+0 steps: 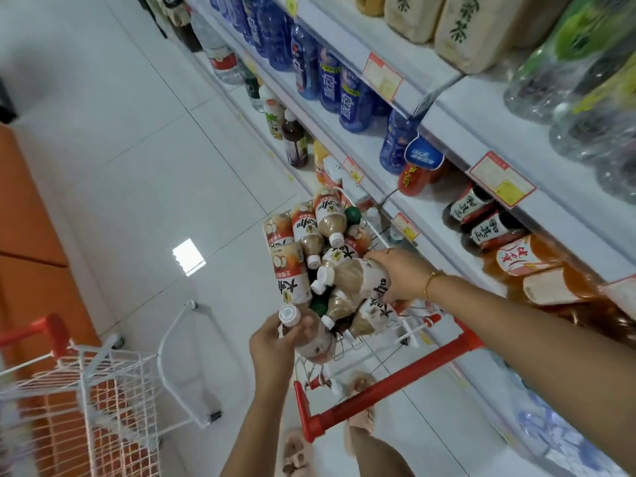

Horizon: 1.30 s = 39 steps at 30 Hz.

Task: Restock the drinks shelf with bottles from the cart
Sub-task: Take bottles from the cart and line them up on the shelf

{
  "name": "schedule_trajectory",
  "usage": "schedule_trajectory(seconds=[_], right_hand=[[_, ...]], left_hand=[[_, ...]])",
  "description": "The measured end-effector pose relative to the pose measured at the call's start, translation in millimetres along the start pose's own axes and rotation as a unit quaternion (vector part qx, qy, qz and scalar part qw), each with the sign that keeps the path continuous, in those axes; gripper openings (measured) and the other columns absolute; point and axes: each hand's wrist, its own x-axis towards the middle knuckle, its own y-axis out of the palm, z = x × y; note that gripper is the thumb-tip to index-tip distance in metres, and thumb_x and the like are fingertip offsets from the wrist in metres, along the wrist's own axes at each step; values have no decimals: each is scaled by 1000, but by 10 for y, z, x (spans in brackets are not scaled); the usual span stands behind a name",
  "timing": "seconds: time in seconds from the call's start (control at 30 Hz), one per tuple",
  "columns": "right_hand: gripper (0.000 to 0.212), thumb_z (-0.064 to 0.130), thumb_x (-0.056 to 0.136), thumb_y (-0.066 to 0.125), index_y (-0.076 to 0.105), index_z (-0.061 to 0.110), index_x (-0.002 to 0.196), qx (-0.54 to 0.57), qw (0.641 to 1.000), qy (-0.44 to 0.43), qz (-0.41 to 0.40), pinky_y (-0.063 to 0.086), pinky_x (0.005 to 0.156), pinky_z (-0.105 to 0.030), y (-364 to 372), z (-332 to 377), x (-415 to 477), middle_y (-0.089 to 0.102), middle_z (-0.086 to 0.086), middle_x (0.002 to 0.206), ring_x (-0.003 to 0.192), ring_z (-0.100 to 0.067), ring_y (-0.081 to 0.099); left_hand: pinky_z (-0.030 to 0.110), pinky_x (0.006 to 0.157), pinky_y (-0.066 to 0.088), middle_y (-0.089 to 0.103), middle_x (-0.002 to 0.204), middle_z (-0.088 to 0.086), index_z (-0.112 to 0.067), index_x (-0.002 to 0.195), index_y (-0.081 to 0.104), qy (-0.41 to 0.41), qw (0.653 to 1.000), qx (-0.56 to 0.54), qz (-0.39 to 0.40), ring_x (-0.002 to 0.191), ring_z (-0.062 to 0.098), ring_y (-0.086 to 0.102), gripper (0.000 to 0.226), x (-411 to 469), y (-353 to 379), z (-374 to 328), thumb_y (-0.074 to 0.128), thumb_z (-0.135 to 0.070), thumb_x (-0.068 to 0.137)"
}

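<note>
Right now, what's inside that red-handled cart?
The cart holds a heap of brown white-capped bottles and two green caps. The right hand grips one on top; the left hand holds another. Whatever lies beneath the heap is hidden.

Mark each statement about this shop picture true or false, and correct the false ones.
1. The left hand holds a bottle with a white cap. True.
2. The right hand is empty. False: it grips another bottle lying in the cart.
3. The cart's handle is red. True.
4. The shelf holds no blue bottles. False: a row of blue bottles stands on it.
</note>
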Motion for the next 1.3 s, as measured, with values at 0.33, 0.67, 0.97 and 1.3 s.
schedule_trajectory(seconds=[0.33, 0.67, 0.97, 1.3], right_hand=[[93, 57, 48, 84, 46, 28, 127, 238, 947, 50, -208, 54, 87, -35, -1012, 469, -953, 63, 9, 117, 104, -12, 61], [67, 36, 48, 90, 48, 51, 97, 355, 810, 20, -466, 46, 70, -4, -2223, 1482, -1472, 63, 28, 96, 90, 14, 60], [74, 22, 54, 90, 44, 49, 106, 282, 675, 64, -679, 36, 81, 5, -2896, 2288, -1331, 56, 43, 101, 99, 24, 49], [77, 28, 57, 88, 49, 25, 124, 169, 648, 159, -726, 41, 84, -13, -4153, 1713, -887, 64, 7, 110, 100, -8, 56]], left_hand=[[26, 73, 53, 74, 87, -2, -23, 83, 76, 157, 973, -54, 159, 88, 17, 68, 20, -24, -339, -2065, 79, -16, 65], [14, 65, 50, 70, 81, -8, -29, 81, 75, 394, 872, -53, 286, 79, 8, 64, 31, 8, -711, -3898, 81, -14, 54], [47, 85, 45, 61, 98, 1, -32, 91, 70, 514, 726, -40, 455, 96, 24, 56, 25, 564, -790, -5145, 73, -25, 68], [47, 97, 48, 67, 105, -5, -33, 102, 67, 569, 680, 9, 463, 106, 17, 61, 31, 1129, 31, -6191, 69, -15, 77]])
